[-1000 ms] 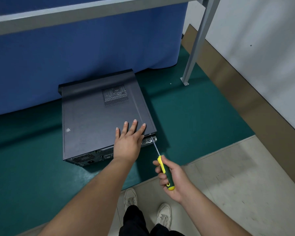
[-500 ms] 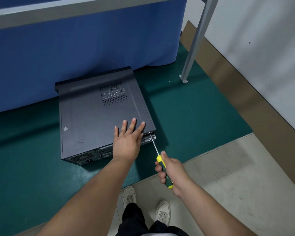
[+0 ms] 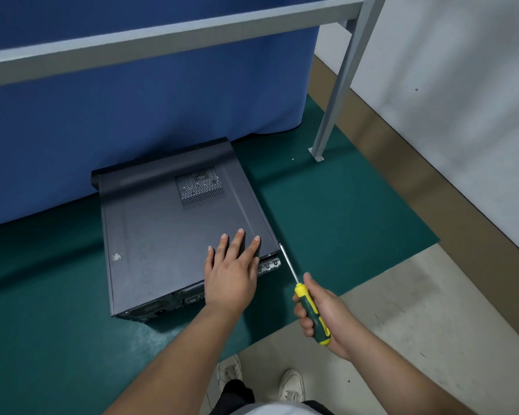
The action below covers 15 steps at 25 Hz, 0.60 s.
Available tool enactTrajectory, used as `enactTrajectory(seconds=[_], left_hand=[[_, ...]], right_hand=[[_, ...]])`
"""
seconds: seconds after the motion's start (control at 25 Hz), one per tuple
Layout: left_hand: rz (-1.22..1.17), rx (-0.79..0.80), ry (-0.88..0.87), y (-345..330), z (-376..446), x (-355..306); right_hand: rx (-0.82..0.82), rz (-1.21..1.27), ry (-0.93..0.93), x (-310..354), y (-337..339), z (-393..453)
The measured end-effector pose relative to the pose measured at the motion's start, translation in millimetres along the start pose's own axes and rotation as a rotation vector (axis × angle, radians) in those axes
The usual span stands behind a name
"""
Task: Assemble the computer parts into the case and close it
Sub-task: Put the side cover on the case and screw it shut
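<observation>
A dark grey computer case (image 3: 162, 229) lies flat on the green floor mat, its side panel with a mesh vent facing up and its rear ports toward me. My left hand (image 3: 232, 271) presses flat on the panel near its rear right corner, fingers straight. My right hand (image 3: 324, 313) grips a screwdriver (image 3: 310, 313) with a yellow and green handle. The screwdriver's thin shaft points up and left, its tip at the case's rear right corner.
A blue cloth (image 3: 132, 115) hangs from a grey metal table frame (image 3: 339, 82) just behind the case. A white wall (image 3: 462, 100) with a brown skirting runs along the right. My shoes (image 3: 291, 384) stand on pale floor at the bottom.
My right hand has rolled round the screwdriver handle, and its tip has shifted slightly up at the case corner. My left hand stays pressed on the panel.
</observation>
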<state>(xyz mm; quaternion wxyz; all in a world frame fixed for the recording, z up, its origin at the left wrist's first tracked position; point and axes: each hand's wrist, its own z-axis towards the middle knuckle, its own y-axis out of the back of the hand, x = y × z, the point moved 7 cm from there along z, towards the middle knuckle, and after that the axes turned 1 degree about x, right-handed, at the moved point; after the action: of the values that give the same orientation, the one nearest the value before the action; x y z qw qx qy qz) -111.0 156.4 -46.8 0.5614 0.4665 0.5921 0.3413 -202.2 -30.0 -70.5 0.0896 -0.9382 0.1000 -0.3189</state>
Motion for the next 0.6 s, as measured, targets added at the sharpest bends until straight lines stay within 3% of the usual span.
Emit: enactTrajectory(seconds=[0.16, 0.4, 0.6], left_hand=[[-0.035, -0.076, -0.092, 19.4, 27.7, 7.1], [0.0, 0.016, -0.198, 33.3, 115.2, 17.6], [0.045, 0.012, -0.204, 43.2, 228.4, 26.0]], right_hand=[[-0.045, -0.271, 0.218, 76.2, -8.2, 32.0], [-0.224, -0.682, 0.299, 176.1, -0.3, 90.3], [-0.36, -0.69, 0.31, 250.2, 34.0, 167.2]])
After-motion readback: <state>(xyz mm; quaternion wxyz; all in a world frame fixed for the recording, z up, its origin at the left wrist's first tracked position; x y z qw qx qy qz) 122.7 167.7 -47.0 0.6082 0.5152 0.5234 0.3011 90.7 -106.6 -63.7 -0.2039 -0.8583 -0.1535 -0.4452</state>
